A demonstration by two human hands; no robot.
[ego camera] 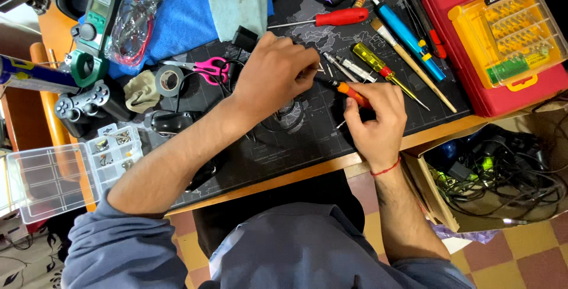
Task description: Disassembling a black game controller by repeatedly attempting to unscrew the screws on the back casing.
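My right hand (377, 124) grips the orange-and-black handle of a small screwdriver (346, 89), which points up and to the left. My left hand (278, 73) has its fingers pinched at the screwdriver's tip, over a dark round part (288, 117) lying on the black desk mat (307, 141). What the left fingers pinch is too small to make out. Loose metal bits lie beside the hands.
Red (331, 19) and yellow (378, 65) screwdrivers, a blue tool (408, 39), pink scissors (207, 68), a tape roll (169, 79), a game controller (80, 104), a green meter (96, 20), a clear parts box (65, 170), a red case with a yellow bit box (509, 34), a carton of cables (503, 173).
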